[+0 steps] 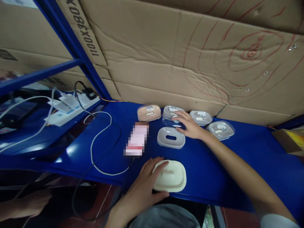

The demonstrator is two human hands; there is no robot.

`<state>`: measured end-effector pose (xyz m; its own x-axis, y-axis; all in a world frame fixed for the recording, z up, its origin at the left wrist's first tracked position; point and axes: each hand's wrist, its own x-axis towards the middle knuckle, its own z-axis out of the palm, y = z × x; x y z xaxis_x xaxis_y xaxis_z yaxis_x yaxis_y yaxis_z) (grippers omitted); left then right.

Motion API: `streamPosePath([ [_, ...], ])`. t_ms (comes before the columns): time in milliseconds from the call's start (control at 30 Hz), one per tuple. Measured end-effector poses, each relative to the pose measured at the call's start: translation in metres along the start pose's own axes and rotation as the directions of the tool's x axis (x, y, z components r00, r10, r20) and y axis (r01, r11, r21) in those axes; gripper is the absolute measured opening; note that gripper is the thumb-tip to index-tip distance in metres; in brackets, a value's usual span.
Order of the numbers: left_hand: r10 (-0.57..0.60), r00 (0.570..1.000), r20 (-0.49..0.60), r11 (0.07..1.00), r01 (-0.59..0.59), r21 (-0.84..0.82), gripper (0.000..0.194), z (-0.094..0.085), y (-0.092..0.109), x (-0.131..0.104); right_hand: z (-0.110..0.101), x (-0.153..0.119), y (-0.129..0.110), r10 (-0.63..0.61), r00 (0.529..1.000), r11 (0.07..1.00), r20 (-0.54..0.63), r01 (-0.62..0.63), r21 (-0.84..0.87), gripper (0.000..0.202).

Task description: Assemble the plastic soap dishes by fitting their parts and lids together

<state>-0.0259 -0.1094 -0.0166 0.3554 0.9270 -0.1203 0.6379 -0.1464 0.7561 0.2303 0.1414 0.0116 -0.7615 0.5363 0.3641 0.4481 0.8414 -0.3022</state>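
My left hand (144, 180) rests on the left side of a cream oval dish (172, 176) at the near edge of the blue shelf (237, 164), fingers curled around its rim. My right hand (188, 125) reaches to the back row and lies flat on a clear plastic lid (171, 122) next to a grey lidded box (173, 110). A grey tray with an oval slot (171, 137) lies just in front of that hand. A peach lidded box (149, 113) stands to the left; two more grey lidded boxes (200, 117) (220, 129) stand to the right.
A phone with a blurred pink screen (137, 139) lies left of the grey tray, a white cable (99, 139) looping beside it. White power strips (66, 109) with plugs sit on the left shelf. Cardboard (190, 57) backs the shelf. Another person's hand (33, 201) shows at the lower left.
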Motion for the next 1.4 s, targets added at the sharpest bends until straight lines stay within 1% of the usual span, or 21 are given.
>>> streamPosePath([
  [200,0.046,0.998,-0.051,0.998,-0.048,-0.034,0.095,0.002,-0.005,0.004,0.002,-0.015,-0.019,0.005,0.999,1.0,0.038,-0.005,0.001,0.037],
  [367,0.054,0.997,-0.06,0.998,-0.055,-0.016,0.093,0.004,-0.007,0.003,0.008,-0.03,-0.024,0.011,0.996,1.0,0.087,-0.013,0.02,0.034],
  [500,0.038,0.996,-0.076,0.999,-0.038,0.004,0.091,0.005,-0.006,0.001,0.006,-0.034,-0.031,0.062,0.996,0.998,0.06,-0.062,0.008,0.037],
  [567,0.018,0.995,-0.096,1.0,-0.016,0.013,0.089,0.006,-0.005,0.0,-0.002,-0.036,-0.036,0.082,0.996,0.997,0.045,-0.082,-0.012,0.041],
  [667,-0.008,0.992,-0.124,1.0,0.01,0.014,0.086,0.006,-0.004,-0.002,-0.023,-0.046,-0.038,0.1,0.995,0.99,0.009,-0.099,-0.101,0.041],
  [767,-0.018,0.991,-0.129,1.0,0.019,0.012,0.094,0.008,-0.005,-0.003,-0.044,-0.065,-0.036,0.156,0.981,0.964,-0.115,-0.177,-0.199,0.037],
  [800,-0.015,0.991,-0.13,1.0,0.018,0.018,0.097,0.009,-0.005,-0.002,-0.048,-0.072,-0.037,0.18,0.974,0.955,-0.141,-0.207,-0.21,0.037],
  [833,-0.011,0.991,-0.132,1.0,0.014,0.025,0.098,0.009,-0.006,-0.002,-0.048,-0.078,-0.04,0.196,0.971,0.952,-0.138,-0.222,-0.209,0.038],
  [867,-0.004,0.99,-0.14,0.999,0.009,0.035,0.098,0.01,-0.006,-0.001,-0.045,-0.083,-0.046,0.203,0.974,0.955,-0.103,-0.22,-0.197,0.04],
  [900,0.003,0.989,-0.149,0.999,0.004,0.044,0.097,0.01,-0.006,0.0,-0.039,-0.087,-0.053,0.194,0.98,0.965,-0.039,-0.198,-0.174,0.044],
  [933,0.009,0.988,-0.156,0.999,-0.001,0.052,0.095,0.01,-0.006,0.002,-0.031,-0.09,-0.061,0.168,0.985,0.977,0.035,-0.161,-0.141,0.05],
  [967,0.012,0.987,-0.162,0.998,-0.003,0.056,0.095,0.009,-0.006,0.002,-0.022,-0.091,-0.069,0.142,0.987,0.984,0.08,-0.132,-0.115,0.054],
  [1033,0.004,0.985,-0.17,0.999,0.004,0.045,0.097,0.007,-0.004,0.003,-0.002,-0.092,-0.082,0.1,0.988,0.993,0.116,-0.093,-0.069,0.058],
  [1100,-0.017,0.984,-0.179,1.0,0.019,0.01,0.099,0.006,-0.002,0.002,0.012,-0.091,-0.088,0.085,0.991,0.996,0.107,-0.083,-0.024,0.053],
  [1167,-0.032,0.979,-0.199,0.999,0.026,-0.035,0.098,0.005,-0.001,0.0,0.018,-0.092,-0.088,0.096,0.993,0.994,0.069,-0.099,0.042,0.045],
  [1233,-0.032,0.973,-0.229,0.997,0.015,-0.074,0.096,0.006,0.0,-0.001,0.017,-0.094,-0.086,0.134,0.991,0.98,0.017,-0.135,0.147,0.038],
  [1300,-0.025,0.963,-0.27,0.993,-0.008,-0.118,0.094,0.007,0.001,-0.001,0.011,-0.097,-0.085,0.189,0.982,0.948,-0.026,-0.176,0.265,0.036],
  [1400,-0.061,0.937,-0.343,0.974,-0.019,-0.225,0.096,0.008,0.004,0.001,-0.001,-0.102,-0.087,0.224,0.973,0.904,-0.044,-0.191,0.383,0.035],
])
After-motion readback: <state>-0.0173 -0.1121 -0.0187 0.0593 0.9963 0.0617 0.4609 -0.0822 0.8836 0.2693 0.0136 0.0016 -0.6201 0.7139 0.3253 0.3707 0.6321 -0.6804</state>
